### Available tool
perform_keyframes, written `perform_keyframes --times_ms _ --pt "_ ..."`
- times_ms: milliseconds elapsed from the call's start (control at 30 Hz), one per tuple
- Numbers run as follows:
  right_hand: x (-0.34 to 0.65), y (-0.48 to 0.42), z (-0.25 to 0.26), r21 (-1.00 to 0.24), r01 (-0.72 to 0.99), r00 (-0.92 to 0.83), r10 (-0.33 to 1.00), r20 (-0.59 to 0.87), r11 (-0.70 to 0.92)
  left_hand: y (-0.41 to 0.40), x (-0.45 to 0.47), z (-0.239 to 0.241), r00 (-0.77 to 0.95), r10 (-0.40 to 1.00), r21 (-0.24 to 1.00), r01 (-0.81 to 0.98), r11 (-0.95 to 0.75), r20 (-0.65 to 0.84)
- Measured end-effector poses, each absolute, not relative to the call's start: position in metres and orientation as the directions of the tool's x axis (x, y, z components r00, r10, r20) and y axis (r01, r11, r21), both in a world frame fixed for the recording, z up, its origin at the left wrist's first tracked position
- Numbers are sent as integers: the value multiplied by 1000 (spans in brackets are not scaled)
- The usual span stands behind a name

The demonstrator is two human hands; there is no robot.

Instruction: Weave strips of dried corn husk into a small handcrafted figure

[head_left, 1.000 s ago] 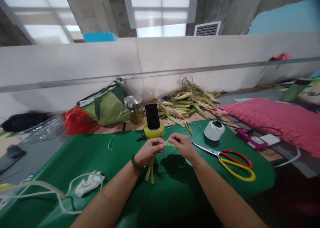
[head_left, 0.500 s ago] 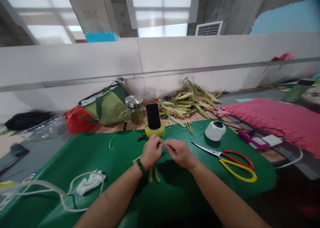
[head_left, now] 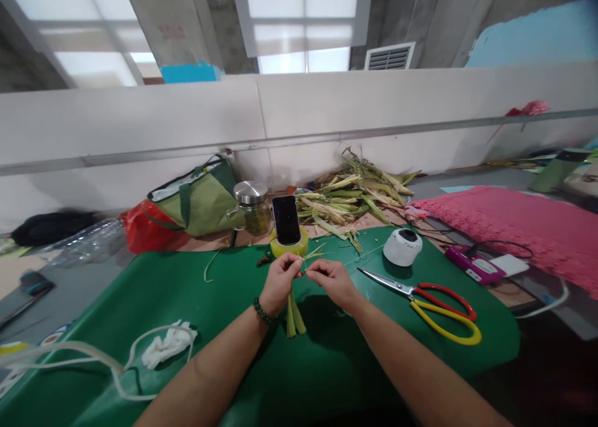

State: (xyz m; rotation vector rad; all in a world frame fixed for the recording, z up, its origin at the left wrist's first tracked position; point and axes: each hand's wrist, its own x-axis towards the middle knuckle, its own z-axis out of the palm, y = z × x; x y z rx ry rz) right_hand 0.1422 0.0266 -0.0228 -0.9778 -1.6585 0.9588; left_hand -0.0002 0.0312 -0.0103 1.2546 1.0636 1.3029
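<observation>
My left hand (head_left: 281, 282), with a dark green bead bracelet at its wrist, pinches a small bundle of pale green leaf strips (head_left: 293, 315). Their wide ends hang below the fingers, and thin frayed tips stick out above. Close beside it, my right hand (head_left: 332, 282) has thumb and finger pressed together on a fine thread (head_left: 369, 253), which runs back toward a white rounded holder (head_left: 402, 247). The exact spot where thread meets leaf is too small to make out. Scissors (head_left: 411, 290) with one red and one yellow handle lie right of my right hand.
A phone (head_left: 286, 219) leans on a yellow tape roll (head_left: 289, 246) just beyond my hands. Behind are a glass jar (head_left: 255, 212), a green bag (head_left: 200, 196) and a heap of husks (head_left: 355, 193). White tissue (head_left: 168, 346) and a pale cable (head_left: 116, 377) lie left.
The leaf bundle has turned, its wide ends now hanging together below my left hand and its frayed tips showing above. Both hands stay close together, my right hand slightly lower.
</observation>
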Motion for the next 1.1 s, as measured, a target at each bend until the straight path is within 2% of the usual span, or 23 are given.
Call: perform_keyframes --times_ms 133,200,233,300,367,467,567,667,733,867,1100 --pt "141 18 -25 -714 390 -315 813 490 581 32 -5 -10 19 932 878 328 -349 363" --pt "145 16 -22 -633 439 -316 769 555 638 30 -8 -5 111 916 823 408 -396 386" --pt "148 17 -19 -633 444 -292 770 567 634 29 -9 -2 179 918 826 400 -397 355" --pt "154 20 -15 -720 390 -228 818 528 574 26 -11 3 320 918 893 301 -335 236" --pt "158 25 -12 -851 253 -195 886 420 459 24 -11 7 401 911 981 115 -157 99" --pt "155 29 -13 -946 76 -214 932 294 315 23 -8 5 324 946 981 -175 81 -20" --pt "146 28 -18 -942 82 -184 934 307 326 25 -1 -2 116 993 959 -281 42 -10" --pt "140 24 -23 -898 208 -146 920 364 388 27 4 -9 -53 996 976 -202 -84 75" --pt "139 22 -23 -863 271 -138 904 404 427 27 5 -12 -87 988 982 -128 -141 130" --pt "142 23 -20 -855 296 -113 905 411 425 25 6 -12 -48 973 975 8 -224 224" --pt "145 25 -20 -819 377 -187 902 390 433 25 0 -5 75 981 966 177 -188 178"
